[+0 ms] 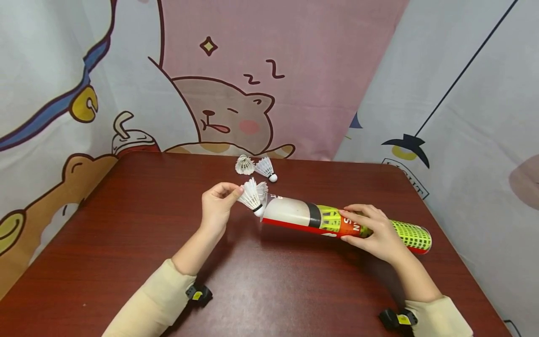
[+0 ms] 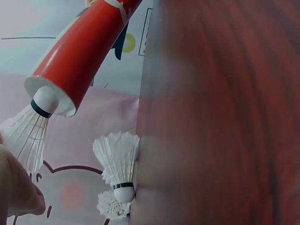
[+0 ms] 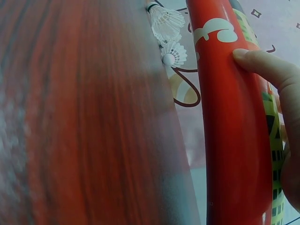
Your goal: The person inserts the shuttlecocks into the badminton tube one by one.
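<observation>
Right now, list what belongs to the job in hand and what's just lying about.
In the job:
White feathered shuttlecock, pinched by the left hand
Red-and-yellow cylindrical tube, held by the right hand

Lying about:
Loose white shuttlecocks on the reddish-brown table, perhaps next

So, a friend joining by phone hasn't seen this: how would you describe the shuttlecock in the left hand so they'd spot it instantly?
On the reddish-brown table, find the printed tube gripped by the right hand. At its open end, the left hand pinches a white shuttlecock. Unlike the other shuttlecocks, this one is held, its round tip at the tube's mouth.
</observation>
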### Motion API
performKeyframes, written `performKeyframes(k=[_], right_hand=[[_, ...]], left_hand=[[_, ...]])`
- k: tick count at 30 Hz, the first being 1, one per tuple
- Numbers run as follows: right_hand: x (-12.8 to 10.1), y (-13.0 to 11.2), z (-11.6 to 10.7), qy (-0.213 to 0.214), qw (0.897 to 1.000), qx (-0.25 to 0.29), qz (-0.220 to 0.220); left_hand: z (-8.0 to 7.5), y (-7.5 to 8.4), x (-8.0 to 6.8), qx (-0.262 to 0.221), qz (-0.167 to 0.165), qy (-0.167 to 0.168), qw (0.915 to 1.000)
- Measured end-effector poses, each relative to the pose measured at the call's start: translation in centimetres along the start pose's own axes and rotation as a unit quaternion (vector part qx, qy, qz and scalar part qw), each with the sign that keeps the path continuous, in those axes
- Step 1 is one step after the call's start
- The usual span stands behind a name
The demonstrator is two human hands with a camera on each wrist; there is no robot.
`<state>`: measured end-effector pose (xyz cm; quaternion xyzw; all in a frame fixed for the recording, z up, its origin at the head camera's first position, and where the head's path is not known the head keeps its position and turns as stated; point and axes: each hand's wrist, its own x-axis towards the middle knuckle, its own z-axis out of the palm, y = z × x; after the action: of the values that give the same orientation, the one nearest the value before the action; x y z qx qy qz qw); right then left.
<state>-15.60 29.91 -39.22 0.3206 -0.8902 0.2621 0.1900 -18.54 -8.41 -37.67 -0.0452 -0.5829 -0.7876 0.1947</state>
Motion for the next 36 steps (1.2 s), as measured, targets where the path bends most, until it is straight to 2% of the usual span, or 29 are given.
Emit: performKeyframes(k=[7, 16, 24, 30, 36], right_hand=[[0.0, 0.0, 0.0, 0.006, 1.0, 0.001, -0.009], [0.1, 0.0, -0.1, 0.006, 1.0, -0.005, -0.014], [0.1, 0.0, 0.0, 0.004, 1.0, -0.001, -0.011], [0.1, -0.1, 0.1, -0.001, 1.0, 0.0, -0.015], [0.1, 0.1, 0.0, 0.009, 1.0, -0.003, -0.025]], left_hand=[[0.4, -0.4, -0.5, -0.006, -0.01, -0.02, 0.9997], [0.6, -0.9, -0.8, 0.006, -0.018, -0.031, 0.9993], [0.8, -0.7, -1.0, -0.014, -0.008, -0.02, 0.9997], [1.0, -0.8, -1.2, -0.02, -0.018, -0.015, 0.9995], [1.0, -1.2, -1.4, -0.002, -0.035, -0.04, 0.9986]])
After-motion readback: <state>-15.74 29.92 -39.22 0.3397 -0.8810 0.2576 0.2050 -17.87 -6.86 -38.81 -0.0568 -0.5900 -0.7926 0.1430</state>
